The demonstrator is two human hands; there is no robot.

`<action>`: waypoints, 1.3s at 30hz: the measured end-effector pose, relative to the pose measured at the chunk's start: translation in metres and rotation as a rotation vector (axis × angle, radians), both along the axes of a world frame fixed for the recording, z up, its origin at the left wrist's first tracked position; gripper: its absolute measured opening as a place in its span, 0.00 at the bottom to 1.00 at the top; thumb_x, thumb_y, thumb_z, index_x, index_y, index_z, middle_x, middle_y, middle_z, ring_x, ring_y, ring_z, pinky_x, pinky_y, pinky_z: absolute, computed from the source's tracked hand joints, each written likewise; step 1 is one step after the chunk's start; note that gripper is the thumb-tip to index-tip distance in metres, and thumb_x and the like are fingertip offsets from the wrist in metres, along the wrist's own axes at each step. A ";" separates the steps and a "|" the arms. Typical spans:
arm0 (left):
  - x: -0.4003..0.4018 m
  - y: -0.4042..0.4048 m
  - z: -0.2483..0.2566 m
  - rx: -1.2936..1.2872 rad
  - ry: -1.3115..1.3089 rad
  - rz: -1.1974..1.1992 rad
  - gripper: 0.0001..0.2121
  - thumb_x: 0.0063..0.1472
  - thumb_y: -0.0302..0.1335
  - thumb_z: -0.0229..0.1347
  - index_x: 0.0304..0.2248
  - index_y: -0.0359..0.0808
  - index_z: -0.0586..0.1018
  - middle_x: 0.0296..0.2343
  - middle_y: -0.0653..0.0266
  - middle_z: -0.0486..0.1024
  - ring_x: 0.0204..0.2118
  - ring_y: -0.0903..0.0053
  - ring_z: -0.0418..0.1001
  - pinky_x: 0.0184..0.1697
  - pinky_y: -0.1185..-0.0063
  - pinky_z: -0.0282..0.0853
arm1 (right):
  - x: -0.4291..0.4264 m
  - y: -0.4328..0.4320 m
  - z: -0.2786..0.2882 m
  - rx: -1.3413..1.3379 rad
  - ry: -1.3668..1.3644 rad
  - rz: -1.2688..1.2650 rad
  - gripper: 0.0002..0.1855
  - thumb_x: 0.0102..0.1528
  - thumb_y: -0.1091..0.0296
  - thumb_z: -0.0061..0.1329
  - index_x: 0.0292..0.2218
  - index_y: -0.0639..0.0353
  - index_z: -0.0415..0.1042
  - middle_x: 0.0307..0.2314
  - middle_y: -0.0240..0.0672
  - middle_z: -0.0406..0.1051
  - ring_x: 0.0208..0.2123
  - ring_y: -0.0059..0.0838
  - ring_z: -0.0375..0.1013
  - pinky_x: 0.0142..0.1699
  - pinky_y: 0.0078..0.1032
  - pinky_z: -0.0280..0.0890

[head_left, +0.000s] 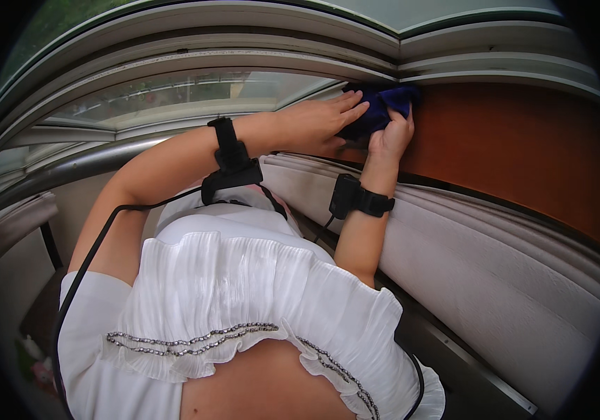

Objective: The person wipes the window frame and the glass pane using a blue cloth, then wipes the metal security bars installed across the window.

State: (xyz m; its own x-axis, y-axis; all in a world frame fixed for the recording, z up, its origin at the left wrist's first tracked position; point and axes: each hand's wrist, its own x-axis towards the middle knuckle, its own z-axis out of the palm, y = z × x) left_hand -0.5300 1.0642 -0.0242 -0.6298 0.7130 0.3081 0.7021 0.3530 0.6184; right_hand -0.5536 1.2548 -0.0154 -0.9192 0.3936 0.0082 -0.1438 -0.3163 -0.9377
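Note:
A dark blue cloth (371, 107) is bunched in the corner where the white window frame meets a reddish-brown wood panel (510, 157). My right hand (395, 131) grips the cloth's near right side, with the thumb and fingers partly folded into it. From the left, my left hand (326, 119) reaches over with its fingers extended across the cloth's left edge. Its thumb points down, apart from the fingers. Part of the cloth is hidden behind both hands.
Sliding window tracks (184, 55) curve across the top. A metal rail (90, 163) runs at the left, below the glass. A pale padded surface (489, 247) slopes along the right. Black wrist straps (232, 147) carry boxes, and a cable (90, 257) runs along my left arm.

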 end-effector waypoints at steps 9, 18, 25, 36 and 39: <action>-0.030 0.038 -0.011 0.370 -0.351 -0.033 0.29 0.65 0.41 0.49 0.55 0.24 0.61 0.41 0.45 0.75 0.53 0.50 0.66 0.58 0.67 0.60 | 0.021 -0.009 0.019 -0.178 -0.175 0.302 0.13 0.59 0.71 0.45 0.46 0.60 0.68 0.39 0.29 0.70 0.42 0.24 0.68 0.51 0.23 0.60; -0.048 0.102 -0.024 0.191 -0.762 -0.063 0.15 0.65 0.30 0.48 0.48 0.32 0.73 0.30 0.57 0.76 0.32 0.78 0.73 0.33 0.75 0.71 | 0.068 0.022 0.049 0.244 -0.164 0.358 0.28 0.61 0.74 0.44 0.60 0.68 0.54 0.51 0.37 0.63 0.53 0.23 0.62 0.60 0.21 0.52; -0.056 0.088 0.007 0.314 -0.568 0.260 0.17 0.62 0.34 0.51 0.48 0.39 0.76 0.32 0.54 0.79 0.32 0.66 0.78 0.34 0.72 0.72 | 0.057 0.024 0.053 0.365 -0.039 0.328 0.33 0.60 0.75 0.45 0.62 0.74 0.49 0.61 0.53 0.54 0.62 0.38 0.56 0.64 0.30 0.52; -0.052 0.130 0.019 0.345 -1.136 0.152 0.13 0.62 0.31 0.47 0.44 0.35 0.75 0.29 0.57 0.77 0.26 0.70 0.76 0.27 0.71 0.73 | 0.089 0.055 0.064 0.973 -0.078 0.262 0.22 0.60 0.74 0.44 0.55 0.65 0.67 0.55 0.50 0.65 0.56 0.44 0.66 0.58 0.31 0.61; -0.064 0.133 0.005 0.097 -0.935 0.206 0.14 0.61 0.31 0.48 0.42 0.32 0.76 0.32 0.50 0.78 0.30 0.63 0.77 0.33 0.68 0.72 | 0.101 0.057 0.065 0.795 -0.137 0.432 0.18 0.60 0.74 0.44 0.52 0.65 0.71 0.52 0.48 0.69 0.54 0.40 0.69 0.57 0.29 0.62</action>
State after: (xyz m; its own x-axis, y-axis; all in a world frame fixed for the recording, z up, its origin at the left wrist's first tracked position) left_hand -0.5940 1.1969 -0.0194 -0.7607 0.5587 -0.3304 -0.1599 0.3321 0.9296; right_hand -0.4527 1.3114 0.0493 -0.9982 -0.0594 0.0100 -0.0346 0.4299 -0.9022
